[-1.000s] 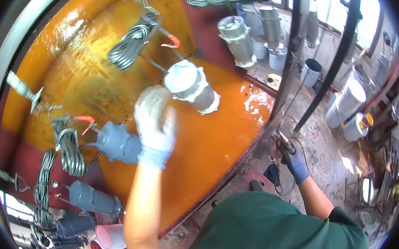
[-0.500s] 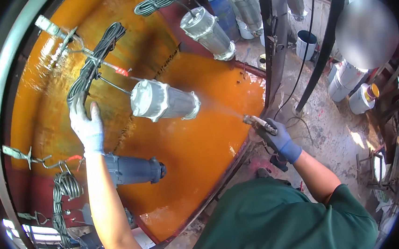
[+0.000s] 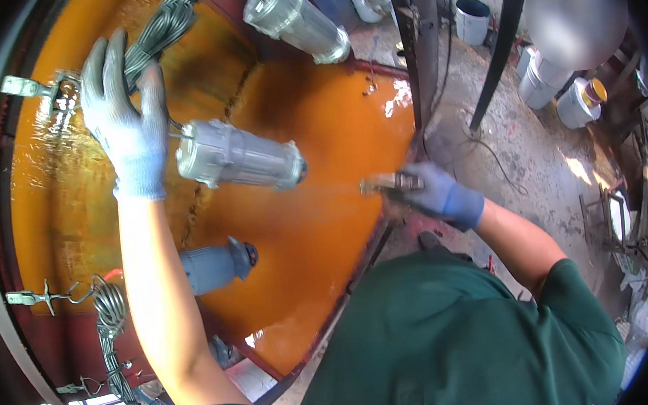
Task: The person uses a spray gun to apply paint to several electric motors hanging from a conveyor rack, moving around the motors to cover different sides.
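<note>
My left hand (image 3: 126, 127), in a pale blue-grey glove, is raised at the left with a bundled dark cable (image 3: 162, 31) between its thumb and fingers. Just right of that hand hangs a silvery cylindrical motor (image 3: 236, 154), tilted, with a thin cord at its top end. My right hand (image 3: 434, 194), gloved too, is wrapped round a spray gun (image 3: 391, 183). The gun's nozzle points left toward the motor, some way apart from it, and a faint mist lies between. Motion blurs the gun and the right fingers.
An orange-coated spray booth (image 3: 309, 112) surrounds the hanging parts. Another silvery motor (image 3: 296, 22) hangs behind; a blue-grey one (image 3: 219, 265) hangs nearer. Dark posts (image 3: 505, 43) rise at the right. Buckets (image 3: 472, 23) and a hose (image 3: 500, 162) are on the floor.
The spray gun has moved left and slightly up, and its mist looks fainter. The motor is turned to a slightly different angle. My left hand sits higher around the cable; the whole view has shifted.
</note>
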Demonstrator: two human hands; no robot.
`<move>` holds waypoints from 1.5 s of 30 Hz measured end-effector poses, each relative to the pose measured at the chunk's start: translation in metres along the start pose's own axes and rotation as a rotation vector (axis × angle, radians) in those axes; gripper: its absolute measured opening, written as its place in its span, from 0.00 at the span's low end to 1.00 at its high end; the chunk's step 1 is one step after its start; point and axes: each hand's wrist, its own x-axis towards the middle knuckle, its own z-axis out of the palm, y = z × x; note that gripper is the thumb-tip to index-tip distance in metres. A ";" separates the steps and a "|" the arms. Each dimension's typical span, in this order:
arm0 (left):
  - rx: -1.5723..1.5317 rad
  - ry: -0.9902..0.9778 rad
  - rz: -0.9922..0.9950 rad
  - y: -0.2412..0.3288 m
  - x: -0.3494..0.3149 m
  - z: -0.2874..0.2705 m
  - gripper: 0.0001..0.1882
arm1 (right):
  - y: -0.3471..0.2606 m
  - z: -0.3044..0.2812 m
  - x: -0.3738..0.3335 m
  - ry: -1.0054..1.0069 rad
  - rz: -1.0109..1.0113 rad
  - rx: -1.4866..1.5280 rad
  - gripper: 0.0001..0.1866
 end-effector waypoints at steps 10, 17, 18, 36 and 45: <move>-0.232 -0.235 -0.275 -0.014 -0.009 0.022 0.25 | -0.015 0.007 0.017 -0.044 0.175 0.112 0.16; -0.227 -0.173 -0.367 0.018 -0.023 -0.030 0.19 | -0.032 0.008 0.014 -0.257 0.099 0.034 0.16; -0.216 -0.149 -0.376 0.020 -0.030 -0.038 0.19 | -0.033 0.010 0.016 -0.258 0.094 0.040 0.16; 0.016 -0.264 -0.805 -0.031 -0.123 -0.146 0.26 | -0.040 -0.016 0.039 -0.150 0.051 -0.075 0.14; -0.258 -0.180 -0.623 0.069 -0.048 -0.094 0.30 | -0.037 -0.033 0.048 -0.128 0.028 -0.246 0.16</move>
